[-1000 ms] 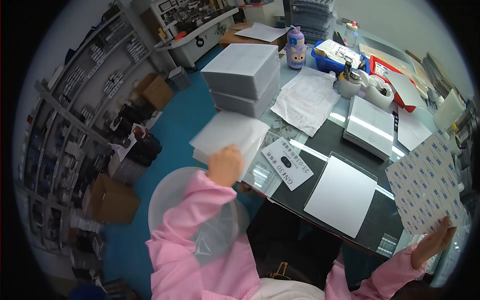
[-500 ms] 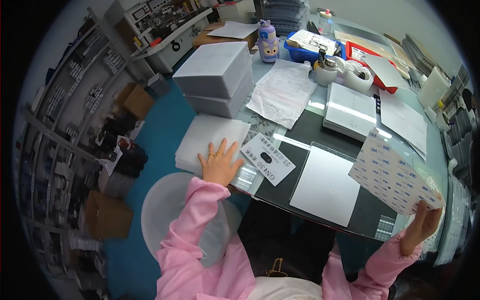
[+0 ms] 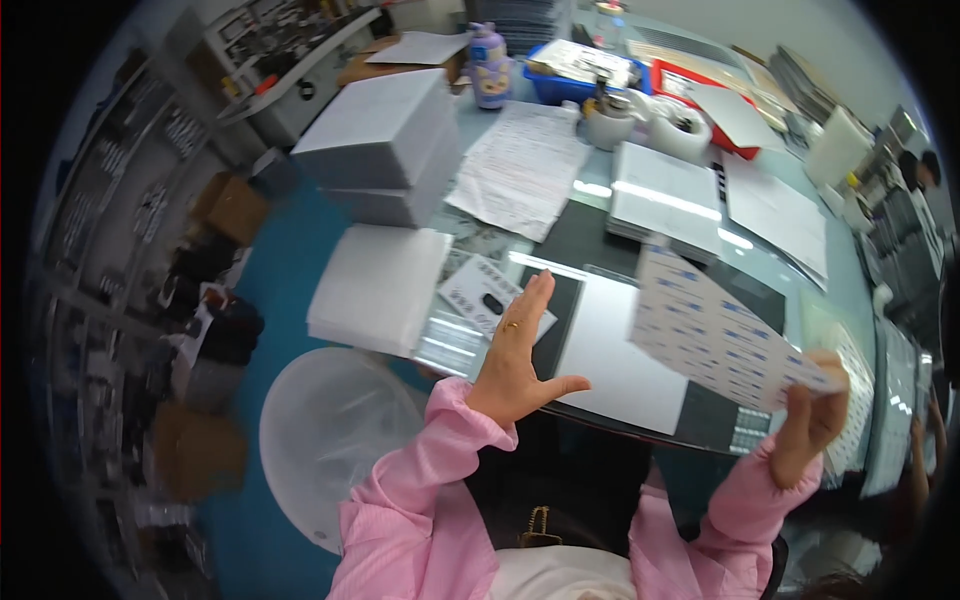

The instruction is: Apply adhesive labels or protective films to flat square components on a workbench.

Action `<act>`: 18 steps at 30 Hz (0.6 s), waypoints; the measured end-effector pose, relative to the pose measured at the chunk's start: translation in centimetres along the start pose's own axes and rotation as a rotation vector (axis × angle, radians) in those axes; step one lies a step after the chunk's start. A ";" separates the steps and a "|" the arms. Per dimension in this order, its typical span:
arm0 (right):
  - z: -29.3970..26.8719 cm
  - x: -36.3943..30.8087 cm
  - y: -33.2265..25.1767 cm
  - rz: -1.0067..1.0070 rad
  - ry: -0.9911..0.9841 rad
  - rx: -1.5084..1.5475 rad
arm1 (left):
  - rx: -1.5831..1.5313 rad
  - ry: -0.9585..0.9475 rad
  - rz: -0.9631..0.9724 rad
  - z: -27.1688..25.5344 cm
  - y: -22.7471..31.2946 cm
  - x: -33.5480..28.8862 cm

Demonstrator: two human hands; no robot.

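Note:
A pale sheet of adhesive backing paper with rows of blue print (image 3: pixel 705 325) hangs tilted over the table, its lower right corner pinched in my right hand (image 3: pixel 815 405). My left hand (image 3: pixel 520 355) is raised, fingers stretched and thumb apart, with nothing in it. Beneath the printed sheet, a plain white sheet (image 3: pixel 625 350) lies on the black mat (image 3: pixel 730 400), partly hidden. Left of my left hand, a white card with a small black oval part (image 3: pixel 470 290) lies next to a low pile of thin white sheets (image 3: pixel 380 285).
A tall stack of white sheets (image 3: pixel 375 135) stands behind the low pile. Farther back are a crumpled paper (image 3: pixel 520 165), a purple bottle (image 3: pixel 489 70), a blue tray (image 3: pixel 560 88) and a red tray (image 3: pixel 735 140). A lined bin (image 3: pixel 325 450) stands below the table's left edge.
My left hand has lifted off the low pile of white sheets and swung right, in front of the card. My right hand keeps its hold on the printed sheet. The whole view has shifted slightly.

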State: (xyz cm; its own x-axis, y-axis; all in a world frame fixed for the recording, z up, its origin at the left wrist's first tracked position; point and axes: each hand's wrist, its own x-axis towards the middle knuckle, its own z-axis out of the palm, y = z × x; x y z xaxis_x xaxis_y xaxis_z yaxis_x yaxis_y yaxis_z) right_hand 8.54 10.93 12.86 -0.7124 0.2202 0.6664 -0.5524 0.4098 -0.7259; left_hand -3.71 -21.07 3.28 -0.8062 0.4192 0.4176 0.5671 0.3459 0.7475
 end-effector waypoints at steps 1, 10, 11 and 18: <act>0.5 -0.1 0.2 0.091 0.060 0.044 | -0.079 -0.060 -0.062 0.8 0.6 0.3; 3.9 -0.6 6.9 0.288 -0.090 -0.106 | -0.643 -0.127 -0.511 5.4 1.6 -1.4; 3.8 -0.9 7.3 0.419 -0.198 -0.145 | -0.706 -0.128 -0.577 5.1 1.6 -1.8; 3.8 -1.9 11.5 0.758 0.011 0.357 | -0.149 -0.027 -0.404 2.0 1.1 -5.3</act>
State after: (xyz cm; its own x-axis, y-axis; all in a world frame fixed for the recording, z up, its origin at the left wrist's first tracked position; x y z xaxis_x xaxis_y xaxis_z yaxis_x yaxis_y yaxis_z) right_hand 1.87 11.86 2.57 -0.9429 0.3322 -0.0232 -0.0311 -0.1573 -0.9871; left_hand 1.59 -21.20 0.83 -0.9526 0.2975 0.0639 0.1747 0.3628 0.9153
